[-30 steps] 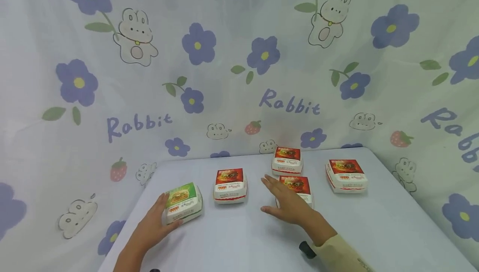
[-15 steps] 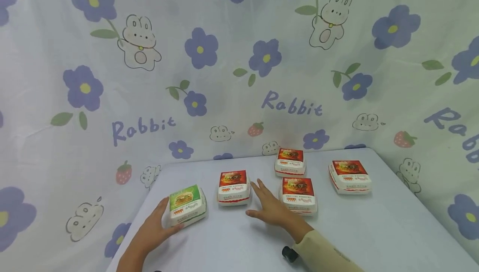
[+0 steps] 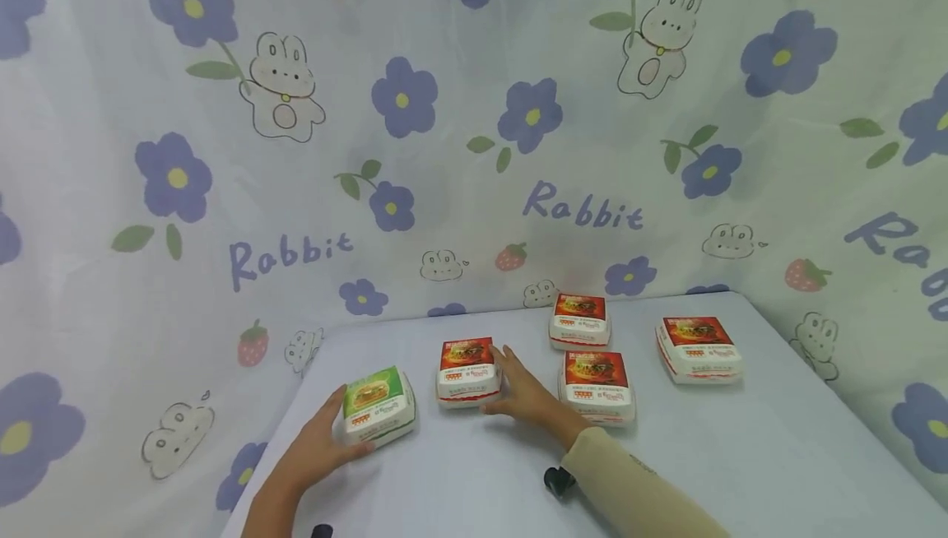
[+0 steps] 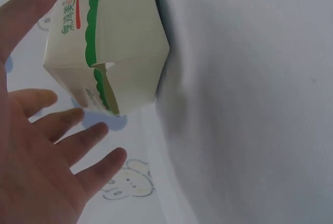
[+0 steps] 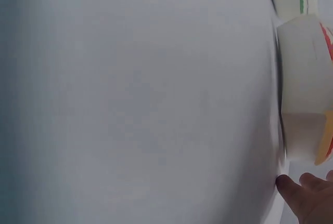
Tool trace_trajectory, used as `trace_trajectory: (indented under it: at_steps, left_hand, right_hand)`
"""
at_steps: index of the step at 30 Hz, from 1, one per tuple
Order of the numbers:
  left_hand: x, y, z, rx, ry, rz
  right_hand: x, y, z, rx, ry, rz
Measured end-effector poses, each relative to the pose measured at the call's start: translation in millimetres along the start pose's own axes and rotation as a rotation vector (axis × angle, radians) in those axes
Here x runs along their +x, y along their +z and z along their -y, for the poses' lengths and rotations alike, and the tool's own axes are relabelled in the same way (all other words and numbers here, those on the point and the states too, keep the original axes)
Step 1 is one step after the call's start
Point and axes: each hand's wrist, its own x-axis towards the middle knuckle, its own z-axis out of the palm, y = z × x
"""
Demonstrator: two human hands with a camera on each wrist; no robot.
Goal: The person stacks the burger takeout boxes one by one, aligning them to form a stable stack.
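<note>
At the left of the table, my left hand (image 3: 320, 443) spreads around a green-topped burger box (image 3: 379, 406). In the left wrist view its four fingers (image 4: 91, 135) are loosely straight and apart from the box's white wall (image 4: 130, 31); whether the thumb touches cannot be told. My right hand (image 3: 529, 394) is at the right side of the nearest red-topped burger box (image 3: 468, 373), fingers spread. From the right wrist view, the fingertips (image 5: 291, 185) of that hand lie just beside the red-trimmed box (image 5: 304, 89), with a small gap showing.
Three more red-topped burger boxes stand to the right: one at the back (image 3: 580, 320), one in front of it (image 3: 597, 386) by my right forearm, and one farther right (image 3: 699, 349). A curtain (image 3: 444, 160) with rabbits and flowers hangs behind the white table (image 3: 741, 456).
My right hand has moved left, away from the front middle red-topped box, to the side of the left red-topped box. The left hand stays by the green-topped box. The view has shifted slightly.
</note>
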Motion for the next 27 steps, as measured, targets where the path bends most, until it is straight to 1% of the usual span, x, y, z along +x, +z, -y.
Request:
trace_trajectory:
  at_steps: [3, 6, 12, 18, 21, 25, 27]
  left_hand:
    - [2.2, -0.8, 0.2, -0.013, 0.017, -0.008]
    - [3.3, -1.1, 1.5, -0.015, 0.023, 0.001]
    - [3.2, -3.0, 6.7, -0.021, 0.032, -0.009]
    - [10.0, -4.1, 8.8, -0.019, 0.072, 0.003]
    - [13.0, -7.4, 7.9, -0.012, 0.066, 0.018]
    - [14.1, -10.8, 6.3, -0.013, 0.047, 0.063]
    - [13.2, -12.2, 8.2, 0.008, 0.038, 0.063]
  right_hand:
    - [8.8, -1.1, 4.0, -0.004, 0.002, -0.003]
    - [13.2, -0.9, 6.8, -0.009, 0.009, 0.009]
    - [13.7, 2.6, 9.4, -0.024, 0.018, 0.030]
    - [15.3, 3.4, 3.9, -0.047, 0.046, 0.034]
    - [15.1, 2.2, 4.0, -0.040, 0.039, 0.045]
    - [11.2, -0.5, 5.9, -0.023, 0.027, 0.056]
    - [9.5, -0.7, 5.7, -0.027, 0.015, 0.072]
